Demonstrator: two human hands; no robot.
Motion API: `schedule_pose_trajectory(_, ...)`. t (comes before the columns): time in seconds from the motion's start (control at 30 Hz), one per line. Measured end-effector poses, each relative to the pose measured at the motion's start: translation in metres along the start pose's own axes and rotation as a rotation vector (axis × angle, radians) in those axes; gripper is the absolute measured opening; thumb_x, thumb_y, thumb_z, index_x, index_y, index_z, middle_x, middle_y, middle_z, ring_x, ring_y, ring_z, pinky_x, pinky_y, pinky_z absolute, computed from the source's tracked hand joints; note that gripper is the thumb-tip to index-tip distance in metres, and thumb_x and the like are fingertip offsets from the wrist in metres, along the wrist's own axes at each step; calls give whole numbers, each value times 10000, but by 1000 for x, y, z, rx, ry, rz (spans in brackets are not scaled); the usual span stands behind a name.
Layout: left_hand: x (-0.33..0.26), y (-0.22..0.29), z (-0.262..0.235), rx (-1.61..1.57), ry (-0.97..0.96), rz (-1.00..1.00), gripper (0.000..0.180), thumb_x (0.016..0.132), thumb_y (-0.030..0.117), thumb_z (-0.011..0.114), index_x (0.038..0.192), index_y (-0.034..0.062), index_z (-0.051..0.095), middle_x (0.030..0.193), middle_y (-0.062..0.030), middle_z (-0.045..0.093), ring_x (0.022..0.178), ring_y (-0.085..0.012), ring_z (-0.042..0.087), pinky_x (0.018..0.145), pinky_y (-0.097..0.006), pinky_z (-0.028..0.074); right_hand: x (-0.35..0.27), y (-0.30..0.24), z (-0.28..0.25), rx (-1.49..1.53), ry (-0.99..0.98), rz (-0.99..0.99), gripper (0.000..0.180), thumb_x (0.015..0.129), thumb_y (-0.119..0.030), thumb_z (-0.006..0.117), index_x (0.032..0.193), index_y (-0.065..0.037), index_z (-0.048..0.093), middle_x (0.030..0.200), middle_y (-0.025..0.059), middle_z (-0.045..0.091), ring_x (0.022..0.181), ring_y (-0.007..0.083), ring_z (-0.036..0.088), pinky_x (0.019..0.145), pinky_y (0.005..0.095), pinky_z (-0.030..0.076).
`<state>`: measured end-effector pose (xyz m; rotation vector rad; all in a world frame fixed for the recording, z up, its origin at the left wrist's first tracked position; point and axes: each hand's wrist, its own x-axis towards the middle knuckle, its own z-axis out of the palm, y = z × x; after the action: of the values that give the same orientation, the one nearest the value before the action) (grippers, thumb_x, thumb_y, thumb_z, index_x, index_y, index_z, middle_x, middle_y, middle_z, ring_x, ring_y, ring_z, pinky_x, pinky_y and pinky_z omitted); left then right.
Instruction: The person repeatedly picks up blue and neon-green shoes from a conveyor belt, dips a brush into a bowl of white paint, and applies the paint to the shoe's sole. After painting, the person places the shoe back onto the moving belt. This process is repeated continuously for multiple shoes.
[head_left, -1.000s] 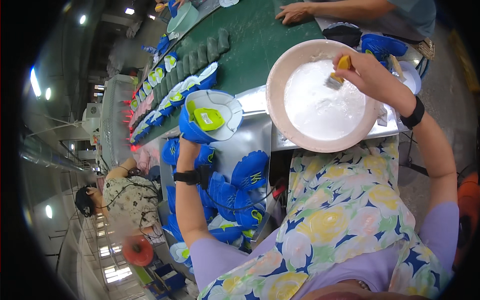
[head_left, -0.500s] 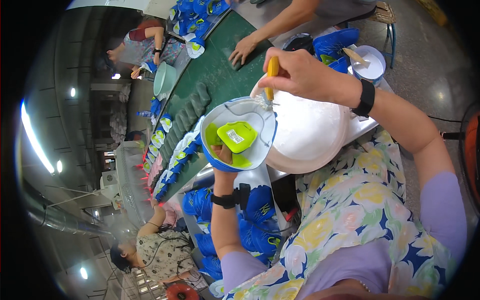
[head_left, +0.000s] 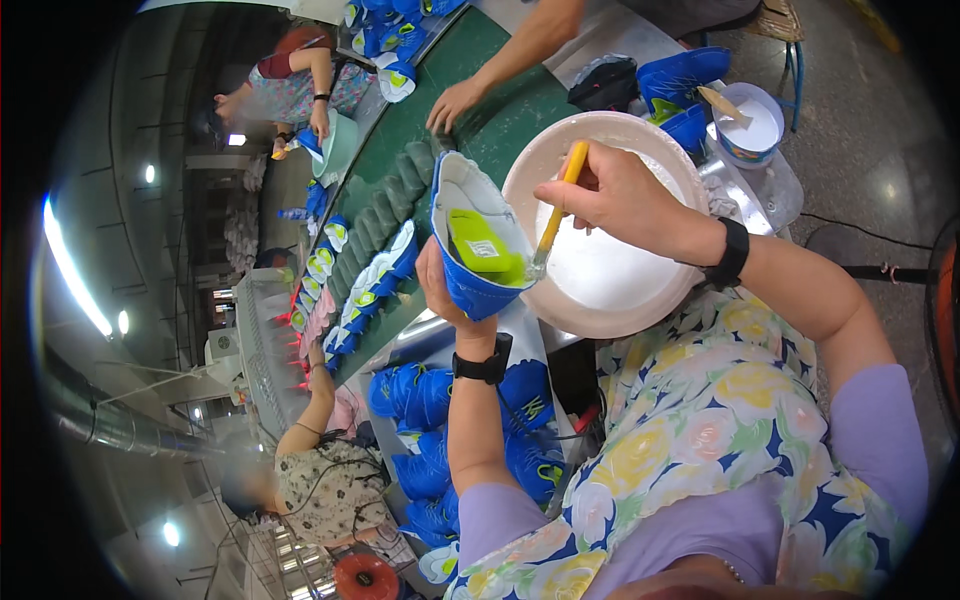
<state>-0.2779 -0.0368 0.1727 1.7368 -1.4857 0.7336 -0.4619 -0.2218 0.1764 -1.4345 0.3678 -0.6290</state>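
My left hand (head_left: 448,290) grips a blue shoe upper (head_left: 470,205) from below and behind, its white lining and lime-green tongue turned toward me. The tongue carries a small white label. Pinched in my right hand (head_left: 630,195) is a brush with a yellow handle (head_left: 563,205); its bristle end touches the upper's rim near the tongue. Right behind the brush sits a wide pale basin (head_left: 520,165) of white liquid, with my right hand over it.
Blue uppers (head_left: 420,450) are heaped below my left arm. A green conveyor belt (head_left: 500,85) carries dark shoe-shaped pieces (head_left: 375,225) and a row of uppers (head_left: 365,290). A white bucket (head_left: 750,125) with a brush stands right. A co-worker's hand (head_left: 458,105) reaches over the belt.
The upper has been turned and tilted, and the brush has gone from its far edge down to the near rim by the tongue. The co-worker's hand has shifted left along the belt.
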Motion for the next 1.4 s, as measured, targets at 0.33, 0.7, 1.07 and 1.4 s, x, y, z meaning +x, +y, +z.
schedule_pose_trajectory(0.33, -38, -48, -25, -1868, -584, -1658, 502, 969, 474, 495, 1295, 96, 552, 1153, -132, 673, 923, -267, 704, 718, -396, 613, 10, -12, -23, -136, -145, -482, 226, 917, -167, 696, 1061, -39, 577, 945, 90, 669, 864, 193, 681, 737, 285, 540)
schedule_pose_trajectory(0.7, -56, -8, -14, -1809, -361, -1616, 592, 938, 493, 557, 1369, 91, 507, 1318, -133, 595, 1138, -286, 628, 962, -466, 530, 18, -7, -11, -419, -315, -490, 213, 918, -200, 682, 1061, -71, 591, 954, 128, 683, 845, 273, 681, 714, 341, 526)
schedule_pose_trajectory(1.07, -36, -21, -23, -1321, -489, -1375, 602, 943, 441, 594, 1406, 80, 459, 1300, -133, 593, 1137, -293, 624, 983, -475, 518, 22, -11, -8, -375, -199, -750, 199, 924, -195, 655, 1009, -58, 538, 881, 137, 648, 789, 305, 643, 688, 365, 500)
schedule_pose_trajectory(1.4, -39, -88, -28, -985, -290, -1321, 261, 991, 245, 540, 1211, 103, 546, 1009, -78, 634, 837, -223, 634, 663, -378, 547, 16, 0, -24, -437, -221, -442, 173, 908, -146, 668, 1039, -54, 602, 923, 133, 665, 834, 307, 654, 744, 370, 505)
